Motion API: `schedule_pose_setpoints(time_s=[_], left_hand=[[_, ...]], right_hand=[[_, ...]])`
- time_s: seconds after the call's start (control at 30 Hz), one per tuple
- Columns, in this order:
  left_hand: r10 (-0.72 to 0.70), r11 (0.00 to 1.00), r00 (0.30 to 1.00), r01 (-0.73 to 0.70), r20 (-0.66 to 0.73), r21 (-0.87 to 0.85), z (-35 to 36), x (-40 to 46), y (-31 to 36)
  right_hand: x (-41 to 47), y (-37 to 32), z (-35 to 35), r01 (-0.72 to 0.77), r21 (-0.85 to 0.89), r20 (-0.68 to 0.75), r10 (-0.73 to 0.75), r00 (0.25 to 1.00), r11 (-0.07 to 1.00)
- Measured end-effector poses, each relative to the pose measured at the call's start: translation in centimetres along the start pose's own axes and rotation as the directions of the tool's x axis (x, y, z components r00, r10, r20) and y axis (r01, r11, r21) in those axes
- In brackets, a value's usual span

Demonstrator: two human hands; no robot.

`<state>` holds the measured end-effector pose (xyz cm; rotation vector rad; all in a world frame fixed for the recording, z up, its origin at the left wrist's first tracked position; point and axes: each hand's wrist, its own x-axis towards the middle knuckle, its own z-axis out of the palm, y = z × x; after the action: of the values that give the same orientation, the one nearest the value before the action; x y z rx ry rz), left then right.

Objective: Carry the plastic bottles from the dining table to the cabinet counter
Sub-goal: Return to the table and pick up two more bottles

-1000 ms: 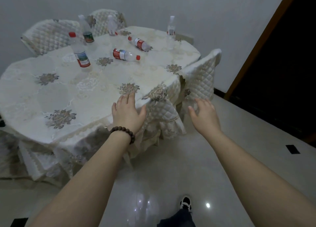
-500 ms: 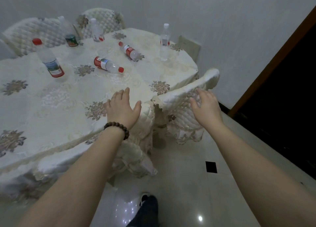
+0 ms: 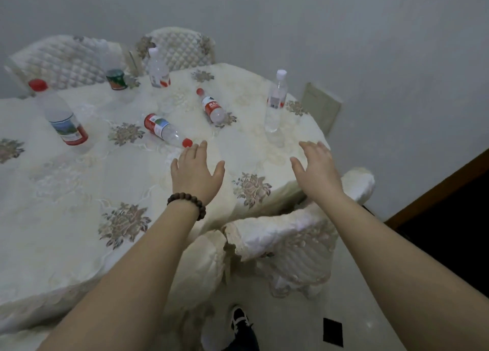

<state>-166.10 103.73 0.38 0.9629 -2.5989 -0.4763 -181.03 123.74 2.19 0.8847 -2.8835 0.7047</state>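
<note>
Several clear plastic bottles are on the dining table (image 3: 66,197) with its cream floral cloth. One red-capped bottle (image 3: 166,131) lies on its side just beyond my left hand (image 3: 195,173). Another lying bottle (image 3: 213,110) is farther back. A slim white-capped bottle (image 3: 275,104) stands upright near the right rim, just beyond my right hand (image 3: 317,170). A large red-capped bottle (image 3: 62,115) stands at the left. Two more bottles (image 3: 158,69) stand at the back. Both hands hover open over the table, empty.
Quilted chairs surround the table: one pushed in right below my arms (image 3: 285,239), two at the far side (image 3: 180,46). A grey wall rises behind. A dark doorway (image 3: 449,218) opens at the right. My shoe (image 3: 239,321) is on the glossy tiled floor.
I have stepped closer to the table. Both hands moved forward from the table's edge to above the cloth, near the lying bottle and the slim upright bottle.
</note>
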Motion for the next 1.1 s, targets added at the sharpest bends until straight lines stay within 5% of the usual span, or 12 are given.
schedule_pose_setpoints(time_s=[0.57, 1.1], left_hand=[[-0.184, 0.980, 0.983, 0.184, -0.006, 0.077, 6.7, 13.9, 4.2], [-0.387, 0.910, 0.922, 0.382, -0.005, 0.161, 12.3, 17.4, 5.6]], right_hand=[[19.3, 7.2, 3.4, 0.012, 0.130, 0.167, -0.034, 0.985, 0.991], [33.2, 8.4, 10.6, -0.145, 0.579, 0.284, -0.032, 0.958, 0.802]])
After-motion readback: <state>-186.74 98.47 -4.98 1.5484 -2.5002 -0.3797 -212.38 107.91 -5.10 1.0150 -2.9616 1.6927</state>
